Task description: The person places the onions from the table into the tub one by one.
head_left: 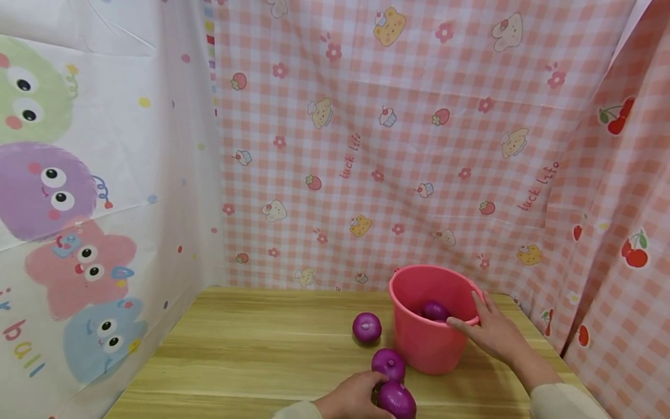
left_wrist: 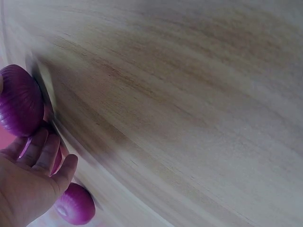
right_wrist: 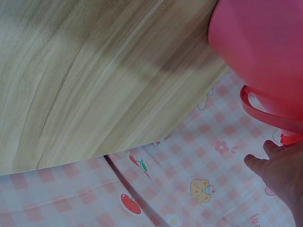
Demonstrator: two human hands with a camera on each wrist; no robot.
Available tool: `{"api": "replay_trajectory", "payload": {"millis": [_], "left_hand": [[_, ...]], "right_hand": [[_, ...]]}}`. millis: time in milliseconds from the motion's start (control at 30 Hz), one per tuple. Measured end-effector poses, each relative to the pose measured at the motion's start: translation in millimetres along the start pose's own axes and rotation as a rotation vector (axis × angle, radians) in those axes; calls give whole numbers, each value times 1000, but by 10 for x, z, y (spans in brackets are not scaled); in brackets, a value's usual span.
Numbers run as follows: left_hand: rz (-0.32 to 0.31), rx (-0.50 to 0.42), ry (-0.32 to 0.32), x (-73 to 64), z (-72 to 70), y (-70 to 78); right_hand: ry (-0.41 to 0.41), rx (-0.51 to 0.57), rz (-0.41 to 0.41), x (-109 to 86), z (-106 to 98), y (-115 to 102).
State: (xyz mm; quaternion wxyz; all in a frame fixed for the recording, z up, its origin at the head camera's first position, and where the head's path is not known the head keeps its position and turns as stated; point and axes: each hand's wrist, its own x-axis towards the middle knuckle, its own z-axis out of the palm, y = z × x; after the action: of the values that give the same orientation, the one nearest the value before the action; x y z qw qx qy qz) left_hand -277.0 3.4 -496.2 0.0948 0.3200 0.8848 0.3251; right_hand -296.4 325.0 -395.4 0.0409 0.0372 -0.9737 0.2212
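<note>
Purple onions lie on the wooden table. My left hand (head_left: 353,398) holds the nearest onion (head_left: 396,400) between thumb and fingers; the left wrist view shows this onion (left_wrist: 21,101) against the fingertips. Just behind it sits a second onion (head_left: 388,365), and a third onion (head_left: 366,328) stands farther back. A pink bucket (head_left: 429,349) stands upright to their right, with at least one onion (head_left: 434,311) inside. My right hand (head_left: 494,329) grips the bucket's right rim. In the right wrist view, some fingers of that hand (right_wrist: 284,172) show beside the bucket's handle (right_wrist: 270,118).
The wooden table (head_left: 251,349) ends at a pink checked cloth (head_left: 335,145) hung behind it. A white cartoon-print cloth (head_left: 173,174) hangs at the left, and a checked cherry-print cloth (head_left: 617,203) at the right. The bucket stands near the table's back right part.
</note>
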Motion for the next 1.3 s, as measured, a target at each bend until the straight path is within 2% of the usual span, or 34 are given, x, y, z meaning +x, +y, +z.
{"api": "replay_trajectory", "payload": {"millis": [433, 800, 1100, 1300], "left_hand": [[53, 50, 15, 10, 19, 10], [33, -51, -17, 11, -4, 42], [49, -8, -8, 10, -17, 45], [74, 28, 24, -6, -36, 57]], "right_hand": [[-2, 2, 0, -2, -2, 1], [5, 2, -4, -1, 0, 3], [17, -7, -13, 5, 1, 3], [8, -3, -3, 13, 8, 14]]}}
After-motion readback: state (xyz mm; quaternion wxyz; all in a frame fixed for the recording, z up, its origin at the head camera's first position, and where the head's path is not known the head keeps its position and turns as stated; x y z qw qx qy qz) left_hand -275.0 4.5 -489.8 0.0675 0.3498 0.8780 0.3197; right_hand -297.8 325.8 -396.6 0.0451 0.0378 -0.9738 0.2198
